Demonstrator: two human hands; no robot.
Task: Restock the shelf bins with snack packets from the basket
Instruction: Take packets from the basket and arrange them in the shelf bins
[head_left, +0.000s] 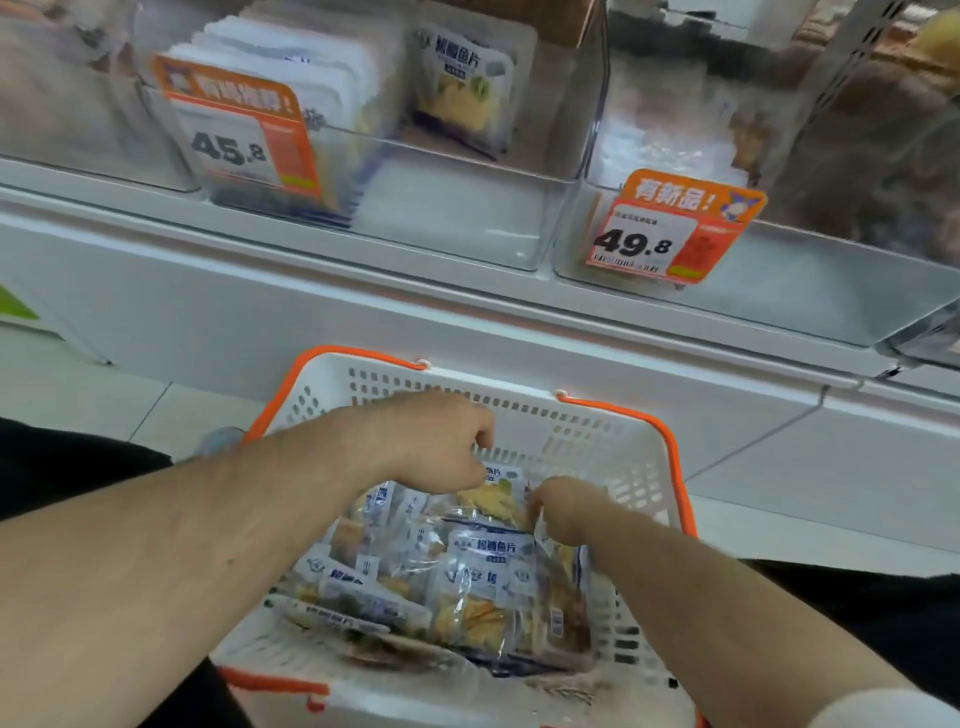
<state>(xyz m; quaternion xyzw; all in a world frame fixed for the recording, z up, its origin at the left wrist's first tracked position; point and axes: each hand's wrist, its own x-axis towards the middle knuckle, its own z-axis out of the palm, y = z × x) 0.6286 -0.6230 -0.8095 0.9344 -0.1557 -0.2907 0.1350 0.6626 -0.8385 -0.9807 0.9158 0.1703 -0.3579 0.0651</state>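
Hands in white basket (524, 415), lower centre: left hand (436, 441) and right hand (563, 506), fingers curled, pinch fish-slice packets (488, 571).

Bright even light, motion blur throughout, wide-angle bending at edges

The basket (524, 415) is matt white plastic, its walls pierced with slots, with a smooth orange plastic rim and handles (670, 447). The snack packets (488, 577) inside are glossy, crinkled plastic film, partly clear and partly printed. The shelf bins (467, 218) are clear, hard, shiny plastic. The price tags (675, 228) look like smooth printed card, orange and white. The shelf (311, 291) front is smooth white with a slight sheen. The floor (831, 499) is pale, smooth tile.
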